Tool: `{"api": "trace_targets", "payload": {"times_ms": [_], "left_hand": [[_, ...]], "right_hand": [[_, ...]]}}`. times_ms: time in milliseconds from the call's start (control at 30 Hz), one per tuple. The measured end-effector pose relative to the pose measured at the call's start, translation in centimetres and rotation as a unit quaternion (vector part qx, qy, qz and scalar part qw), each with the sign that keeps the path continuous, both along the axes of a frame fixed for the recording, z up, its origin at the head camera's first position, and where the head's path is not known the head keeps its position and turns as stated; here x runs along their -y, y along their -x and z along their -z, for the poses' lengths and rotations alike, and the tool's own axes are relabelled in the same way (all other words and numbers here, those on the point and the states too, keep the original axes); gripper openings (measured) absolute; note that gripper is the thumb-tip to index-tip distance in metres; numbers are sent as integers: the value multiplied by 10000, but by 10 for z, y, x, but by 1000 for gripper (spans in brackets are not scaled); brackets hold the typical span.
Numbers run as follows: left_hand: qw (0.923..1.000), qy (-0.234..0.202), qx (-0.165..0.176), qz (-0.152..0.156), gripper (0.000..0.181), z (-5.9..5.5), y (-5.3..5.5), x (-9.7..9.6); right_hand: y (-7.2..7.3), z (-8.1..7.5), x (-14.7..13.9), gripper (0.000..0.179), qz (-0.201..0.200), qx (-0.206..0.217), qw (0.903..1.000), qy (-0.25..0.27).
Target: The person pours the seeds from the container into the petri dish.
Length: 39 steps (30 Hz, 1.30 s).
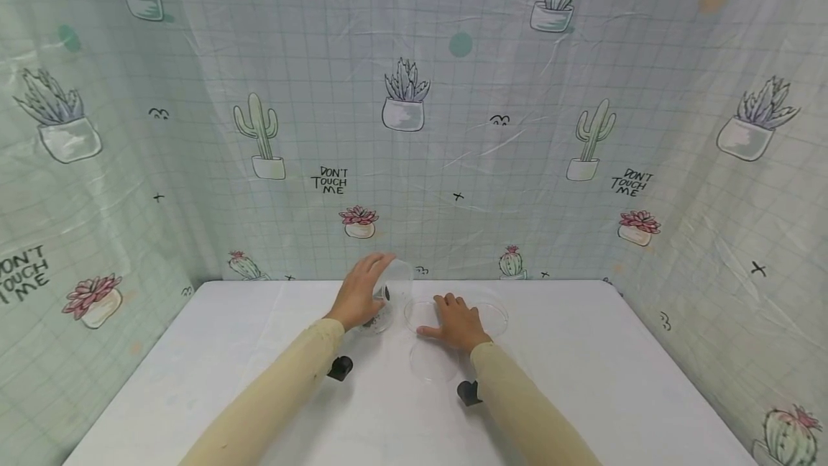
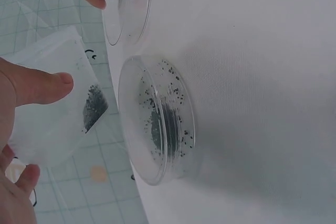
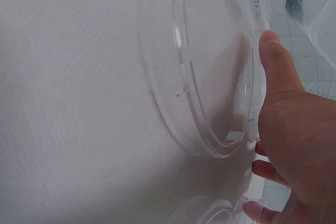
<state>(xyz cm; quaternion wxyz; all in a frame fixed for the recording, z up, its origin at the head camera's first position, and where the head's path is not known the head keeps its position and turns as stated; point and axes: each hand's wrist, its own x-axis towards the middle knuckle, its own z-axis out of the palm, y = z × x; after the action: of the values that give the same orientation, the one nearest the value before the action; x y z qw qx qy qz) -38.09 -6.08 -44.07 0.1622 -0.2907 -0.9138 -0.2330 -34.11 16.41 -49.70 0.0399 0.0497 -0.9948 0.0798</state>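
Note:
My left hand (image 1: 359, 293) grips a clear plastic bag (image 2: 52, 114) from above, tilted, with small dark grains (image 2: 94, 107) gathered in its lower corner. Close by the bag, in the left wrist view, stands a clear round dish (image 2: 190, 129) with dark grains heaped in its middle and scattered to its rim. My right hand (image 1: 458, 322) hovers low over clear round dishes to the right, fingers spread. In the right wrist view its thumb (image 3: 278, 61) lies along the edge of an upright-looking clear dish (image 3: 181, 90), with the other fingers reaching past it.
Another clear round dish (image 1: 432, 364) lies nearer me on the white table (image 1: 569, 380), and the rim of one more (image 1: 503, 318) shows beyond my right hand. A curtain (image 1: 440, 164) printed with cacti surrounds the table's back and sides.

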Motion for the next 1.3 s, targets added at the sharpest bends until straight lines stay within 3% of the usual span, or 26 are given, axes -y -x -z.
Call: {"api": "trace_targets", "payload": {"times_ms": [200,433,533,967,1100,1300], "left_hand": [[9998,110,-147,-96,93,-1,1,-8],[9992,183,-321,170,93,-2,2,-28],[9990,172,-385,142,93,-3,2,-33],[9977,310,-564,200,92,-11,4,-27],[9972,317,-656,173,91,-9,3,-24],[9979,364,-509,149,90,0,-4,-19]], "right_hand": [[1,-1,-3,88,-54,-71,10000,38],[1,2,-18,87,137,-39,9999,-54],[0,0,-20,87,129,-69,9999,-62],[4,-8,-13,89,77,-23,10000,26],[4,-6,-9,89,71,-91,9999,-29],[1,4,-2,88,-28,-66,9999,-123]]}}
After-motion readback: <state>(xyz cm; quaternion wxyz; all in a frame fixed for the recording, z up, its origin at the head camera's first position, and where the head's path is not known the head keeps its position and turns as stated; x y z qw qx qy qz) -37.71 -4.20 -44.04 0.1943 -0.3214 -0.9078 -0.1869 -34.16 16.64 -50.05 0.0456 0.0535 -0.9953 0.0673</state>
